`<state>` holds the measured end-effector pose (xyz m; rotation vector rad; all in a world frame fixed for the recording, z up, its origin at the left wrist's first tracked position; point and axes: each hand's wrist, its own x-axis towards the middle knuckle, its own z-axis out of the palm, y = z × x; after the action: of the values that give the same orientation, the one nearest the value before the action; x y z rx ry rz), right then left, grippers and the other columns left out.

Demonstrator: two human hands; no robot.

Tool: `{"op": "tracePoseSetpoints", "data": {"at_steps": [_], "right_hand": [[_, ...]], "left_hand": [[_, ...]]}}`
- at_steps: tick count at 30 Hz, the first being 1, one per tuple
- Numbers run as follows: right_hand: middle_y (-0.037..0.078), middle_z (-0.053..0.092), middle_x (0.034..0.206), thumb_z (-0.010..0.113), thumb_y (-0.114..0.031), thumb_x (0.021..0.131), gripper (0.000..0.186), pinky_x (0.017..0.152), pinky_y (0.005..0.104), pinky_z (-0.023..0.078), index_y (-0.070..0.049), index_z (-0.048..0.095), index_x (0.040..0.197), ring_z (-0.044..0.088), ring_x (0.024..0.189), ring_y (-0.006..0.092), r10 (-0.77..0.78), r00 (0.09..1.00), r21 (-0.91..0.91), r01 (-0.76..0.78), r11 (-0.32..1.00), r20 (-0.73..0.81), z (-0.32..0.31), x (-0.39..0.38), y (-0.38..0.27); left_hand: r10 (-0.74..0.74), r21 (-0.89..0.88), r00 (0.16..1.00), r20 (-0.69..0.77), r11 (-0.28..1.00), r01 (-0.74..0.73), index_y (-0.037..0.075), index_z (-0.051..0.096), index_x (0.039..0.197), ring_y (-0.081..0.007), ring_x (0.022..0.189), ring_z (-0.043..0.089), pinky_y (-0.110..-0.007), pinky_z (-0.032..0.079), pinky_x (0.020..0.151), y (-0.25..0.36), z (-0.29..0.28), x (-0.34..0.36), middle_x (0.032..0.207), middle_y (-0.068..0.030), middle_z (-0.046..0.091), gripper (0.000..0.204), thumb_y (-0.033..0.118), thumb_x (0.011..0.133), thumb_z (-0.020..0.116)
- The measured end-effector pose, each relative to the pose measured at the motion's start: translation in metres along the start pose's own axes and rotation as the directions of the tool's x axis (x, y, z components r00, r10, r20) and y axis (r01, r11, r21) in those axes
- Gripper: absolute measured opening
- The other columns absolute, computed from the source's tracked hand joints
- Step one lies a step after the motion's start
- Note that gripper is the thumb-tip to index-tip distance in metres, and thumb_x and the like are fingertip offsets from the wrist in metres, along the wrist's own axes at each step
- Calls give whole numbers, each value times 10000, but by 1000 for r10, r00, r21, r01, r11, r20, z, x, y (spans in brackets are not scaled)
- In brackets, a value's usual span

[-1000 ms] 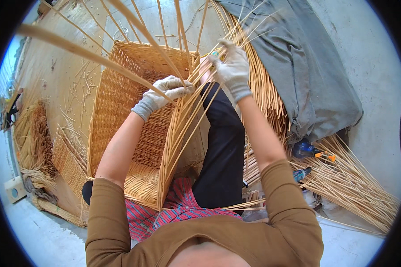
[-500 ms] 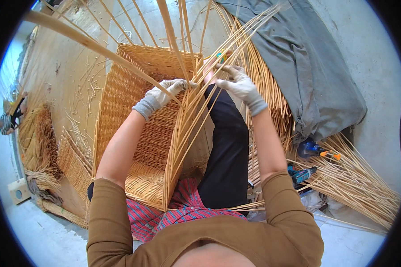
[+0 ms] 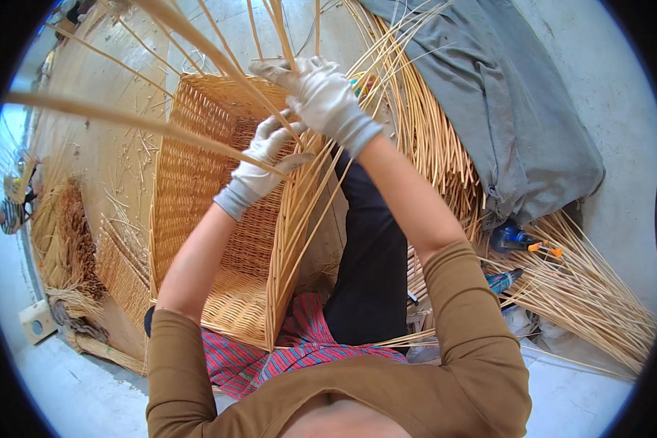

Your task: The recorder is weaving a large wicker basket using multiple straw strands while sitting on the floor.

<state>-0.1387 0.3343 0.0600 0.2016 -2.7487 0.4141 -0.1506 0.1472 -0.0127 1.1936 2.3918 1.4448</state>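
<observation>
A tall woven basket (image 3: 179,190) lies open toward me, with long upright stakes (image 3: 215,44) rising from its far rim and loose weaving rods along its right edge (image 3: 285,248). My gloved left hand (image 3: 263,164) is on that right edge among the stakes, its fingers apart. My gloved right hand (image 3: 317,98) is above and beyond it, closed around an upright stake, index finger stretched leftward; some fingertips are hard to make out. My dark-trousered leg (image 3: 365,241) lies beside the basket, over striped red cloth (image 3: 233,365).
A grey cloth (image 3: 511,124) covers part of a long cane bundle (image 3: 438,146) at right. A blue tool (image 3: 509,237), a teal tool (image 3: 500,281) and more canes (image 3: 584,306) lie below it. At far left are fibre bundles (image 3: 69,241) and another person (image 3: 11,208).
My right hand has moved left and up from the rods on the right onto the upright stakes. My left hand has shifted slightly down, its fingers spreading.
</observation>
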Motion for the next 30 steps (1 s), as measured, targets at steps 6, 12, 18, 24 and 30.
{"op": "tracePoseSetpoints", "data": {"at_steps": [6, 12, 18, 24, 30], "right_hand": [[43, 638, 983, 756, -133, 844, 131, 777, 277, 547, -75, 687, 939, 639, 905, 158, 430, 898, 987, 23, 161, -91, 31, -14, 133], [41, 602, 879, 818, -279, 805, 606, 655, 284, 508, -1, 420, 1167, 569, 719, 148, 583, 559, 807, -424, -411, 590, 119, -57, 51], [167, 635, 745, 634, -404, 929, 571, 532, 413, 516, 75, 454, 1183, 643, 599, 322, 661, 747, 276, -653, 706, 76, 97, -47, 37], [119, 689, 953, 682, -208, 852, 169, 851, 409, 521, -92, 689, 975, 666, 920, 287, -116, 965, 495, 222, 840, -237, -44, -67, -55], [1, 595, 923, 578, 21, 936, 198, 812, 257, 537, -59, 556, 1116, 615, 862, 110, 709, 533, 887, -264, -379, 461, 6, -101, -37]], "left_hand": [[112, 298, 899, 424, 920, -255, 140, 626, 1277, -297, 1277, 510, -408, 369, 1092, -13, -23, 26, 1303, -116, 598, 376, 291, 933, 636], [-162, -410, 871, 464, 832, 373, 80, 544, 1301, -126, 1148, 532, -301, 425, 1018, 2, -8, 3, 1227, -22, 602, 425, 172, 912, 687], [-387, -400, 863, 324, 770, 496, 84, 530, 1161, -96, 1045, 489, -273, 431, 933, 17, 26, 16, 1071, 9, 556, 499, 139, 764, 827], [-261, -802, 925, 274, 469, 370, 100, 556, 1199, -95, 986, 608, -278, 528, 894, -10, 13, 5, 1049, -3, 640, 422, 73, 832, 762], [-382, -421, 891, 247, 786, 453, 105, 627, 1128, -76, 998, 573, -229, 487, 894, 4, 24, 13, 1085, 24, 636, 353, 123, 819, 798]]}}
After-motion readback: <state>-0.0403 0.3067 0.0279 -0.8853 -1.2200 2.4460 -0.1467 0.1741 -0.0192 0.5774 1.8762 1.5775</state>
